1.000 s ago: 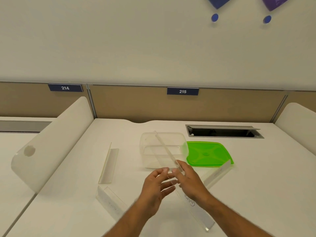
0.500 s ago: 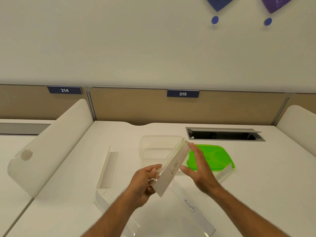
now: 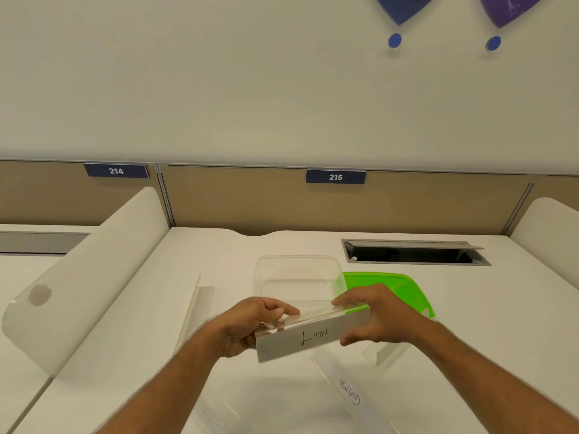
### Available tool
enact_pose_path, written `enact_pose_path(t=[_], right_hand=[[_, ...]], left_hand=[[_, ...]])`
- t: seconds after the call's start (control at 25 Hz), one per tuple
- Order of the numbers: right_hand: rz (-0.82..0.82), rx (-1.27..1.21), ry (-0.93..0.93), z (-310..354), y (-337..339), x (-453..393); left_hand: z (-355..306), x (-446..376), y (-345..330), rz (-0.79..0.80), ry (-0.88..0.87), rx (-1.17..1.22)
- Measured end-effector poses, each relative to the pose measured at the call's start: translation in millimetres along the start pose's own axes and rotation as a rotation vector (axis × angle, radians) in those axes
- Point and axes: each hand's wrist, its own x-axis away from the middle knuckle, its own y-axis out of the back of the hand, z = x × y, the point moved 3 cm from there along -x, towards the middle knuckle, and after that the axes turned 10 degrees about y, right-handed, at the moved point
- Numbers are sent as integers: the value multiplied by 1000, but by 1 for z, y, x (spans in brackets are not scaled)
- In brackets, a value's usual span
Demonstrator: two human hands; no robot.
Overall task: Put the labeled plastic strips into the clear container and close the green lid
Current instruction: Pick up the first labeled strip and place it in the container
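I see clear container (image 3: 297, 278) on tabletop (image 3: 501, 324), nothing inside; green lid (image 3: 395, 286) off, touching its right side. My left hand (image 3: 250, 324) and right hand (image 3: 372, 314) each grip one end of LION strip (image 3: 308, 338), fingers (image 3: 282, 308) closed on it, held level just in front of container. GAMMA strip (image 3: 354, 393) flat nearer me

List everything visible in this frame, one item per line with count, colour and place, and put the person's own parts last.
Clear plastic container: 1, transparent, desk centre, open and empty.
Green plastic lid: 1, bright green, flat on desk right of the container.
Plastic strip labelled LION: 1, clear with white label, held in the air by both hands.
Plastic strip labelled GAMMA: 1, clear, on desk near right.
Unreadable plastic strips: 3, clear, left, near edge, under right hand.
Desk number plates: 2, dark blue, 214 and 215.
Cable hatch: 1, grey, far right.
Left hand: gripping the strip's left end.
Right hand: gripping its right end.
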Motion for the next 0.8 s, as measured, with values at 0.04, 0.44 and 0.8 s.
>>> enact_pose_path(t=[0.04, 0.44, 0.8], right_hand=[[-7, 11, 3, -2, 2, -3], [-56, 167, -133, -45, 14, -69], [242, 394, -180, -96, -10, -138]], left_hand=[[-9, 1, 2, -39, -59, -117], [-75, -48, 38, -516, -416, -955], [-91, -128, 62, -531, -305, -1237]])
